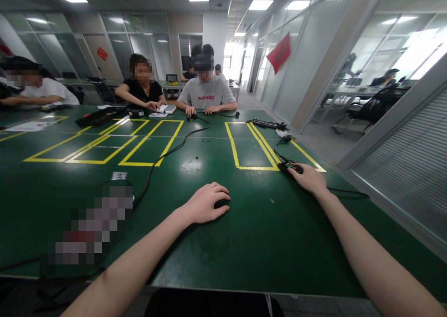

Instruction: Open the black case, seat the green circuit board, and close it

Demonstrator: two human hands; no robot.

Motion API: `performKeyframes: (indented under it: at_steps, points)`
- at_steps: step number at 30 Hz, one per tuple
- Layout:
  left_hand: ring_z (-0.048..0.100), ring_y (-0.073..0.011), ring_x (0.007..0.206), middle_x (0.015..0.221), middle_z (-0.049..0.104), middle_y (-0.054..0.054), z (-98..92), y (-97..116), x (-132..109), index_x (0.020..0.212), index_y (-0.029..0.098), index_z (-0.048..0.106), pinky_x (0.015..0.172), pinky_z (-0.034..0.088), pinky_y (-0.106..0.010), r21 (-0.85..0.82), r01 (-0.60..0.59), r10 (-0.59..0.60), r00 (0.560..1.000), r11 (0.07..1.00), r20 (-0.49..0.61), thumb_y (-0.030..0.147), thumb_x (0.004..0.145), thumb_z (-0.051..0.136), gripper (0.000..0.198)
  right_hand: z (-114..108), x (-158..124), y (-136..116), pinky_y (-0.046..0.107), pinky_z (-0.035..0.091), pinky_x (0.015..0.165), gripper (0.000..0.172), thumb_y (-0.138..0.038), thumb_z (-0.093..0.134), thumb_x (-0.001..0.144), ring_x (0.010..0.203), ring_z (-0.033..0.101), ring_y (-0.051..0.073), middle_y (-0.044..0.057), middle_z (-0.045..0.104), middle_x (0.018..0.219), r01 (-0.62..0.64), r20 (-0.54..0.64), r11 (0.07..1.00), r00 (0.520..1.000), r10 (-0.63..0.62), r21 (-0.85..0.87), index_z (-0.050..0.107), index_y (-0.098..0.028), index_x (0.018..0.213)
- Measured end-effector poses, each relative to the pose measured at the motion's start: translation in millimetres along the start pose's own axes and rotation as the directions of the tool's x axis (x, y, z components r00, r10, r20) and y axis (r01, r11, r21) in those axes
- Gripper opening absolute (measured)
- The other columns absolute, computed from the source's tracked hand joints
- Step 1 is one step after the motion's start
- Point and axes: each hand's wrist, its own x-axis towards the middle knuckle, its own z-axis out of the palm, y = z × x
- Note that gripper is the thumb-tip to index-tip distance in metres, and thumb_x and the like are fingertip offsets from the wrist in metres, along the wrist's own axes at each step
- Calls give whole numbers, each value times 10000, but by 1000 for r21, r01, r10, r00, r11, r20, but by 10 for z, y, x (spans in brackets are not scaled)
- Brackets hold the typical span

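My left hand (206, 204) rests on the green table (244, 238) near its middle. Its fingers curl over a small dark rounded object (220, 204), mostly hidden under the palm and fingers. Farther right, my right hand (312, 178) reaches out with its fingers closed on a black object (290, 167) with small coloured parts; its kind is not clear. A black cable (349, 192) runs out from behind the right wrist, and a black plug-like piece (286, 138) on a cord lies beyond the fingers.
Yellow tape rectangles (238, 161) mark the tabletop. A black folded tripod-like item (268, 124) lies at the far right. A long black cable (150, 172) crosses on the left, near a blurred strip (92, 228). Across the table, a person in a grey shirt (206, 93) has both hands on the tabletop.
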Motion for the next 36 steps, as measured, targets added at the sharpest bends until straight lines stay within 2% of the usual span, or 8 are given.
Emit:
performKeyframes:
  at_steps: [3, 7, 10, 12, 13, 15, 25, 36]
  points:
    - [641, -250, 1167, 1243, 716, -63, 7, -3, 4, 1102, 218, 734, 1007, 510, -411, 5, 4, -4, 1000, 1000, 4, 300, 944, 672, 189, -8, -137, -311, 392, 557, 792, 474, -517, 557, 952, 1070, 706, 343, 161, 726, 1232, 62, 88, 996, 994, -67, 59, 724, -185, 1247]
    - [633, -255, 1199, 1304, 685, -73, -8, -3, 13, 1211, 226, 689, 1027, 499, -416, 10, 10, -10, 998, 1000, -54, 284, 947, 657, 272, -23, -479, -837, 395, 561, 854, 370, -440, 636, 925, 1057, 707, 309, 126, 737, 1205, 388, 88, 873, 899, -429, 296, 735, -212, 1199]
    - [632, -260, 1171, 1296, 673, -98, -44, 11, 10, 1252, 213, 653, 999, 500, -396, -12, -30, 28, 987, 999, -159, 344, 903, 707, 376, -111, -844, -1206, 359, 558, 822, 303, -381, 677, 906, 934, 714, 252, 84, 752, 1051, 591, 101, 592, 656, -748, 548, 741, -213, 1149]
    - [655, -247, 1045, 1130, 710, -90, -63, 26, 4, 1117, 193, 682, 907, 509, -363, -28, -82, 76, 982, 996, -171, 434, 853, 753, 364, -180, -1083, -1392, 325, 552, 811, 292, -351, 707, 890, 918, 710, 226, 72, 743, 1021, 604, 91, 395, 470, -878, 692, 741, -200, 1137]
    - [657, -232, 954, 1007, 714, -72, -66, 34, 1, 1009, 189, 687, 845, 504, -343, -31, -108, 102, 983, 994, -153, 480, 829, 769, 352, -207, -1184, -1460, 316, 550, 824, 294, -326, 716, 882, 931, 713, 218, 70, 743, 1036, 587, 76, 324, 406, -911, 742, 738, -201, 1147]
    - [629, -201, 804, 811, 672, -31, -64, 46, -3, 826, 192, 642, 742, 469, -315, -26, -142, 138, 985, 990, -103, 556, 783, 789, 395, -234, -1324, -1542, 332, 550, 871, 315, -285, 743, 850, 990, 711, 230, 86, 739, 1122, 572, 47, 262, 363, -931, 777, 733, -204, 1155]
    - [590, -200, 806, 867, 642, -22, -103, 7, -4, 797, 196, 591, 707, 436, -310, 110, -71, 67, 997, 991, 33, 645, 657, 861, 542, -231, -1296, -1536, 329, 557, 827, 189, -238, 739, 862, 930, 678, 205, 68, 691, 1033, 552, -80, 273, 531, -843, 788, 713, -216, 1048]
    - [598, -307, 1099, 1197, 659, -109, -61, -35, 1, 1208, 188, 665, 936, 485, -433, 203, 73, -74, 997, 976, -2, 687, 706, 813, 723, -183, -1284, -1553, 339, 563, 799, 219, -250, 716, 880, 909, 693, 210, 70, 703, 1051, 613, -51, 411, 595, -802, 675, 714, -216, 1096]
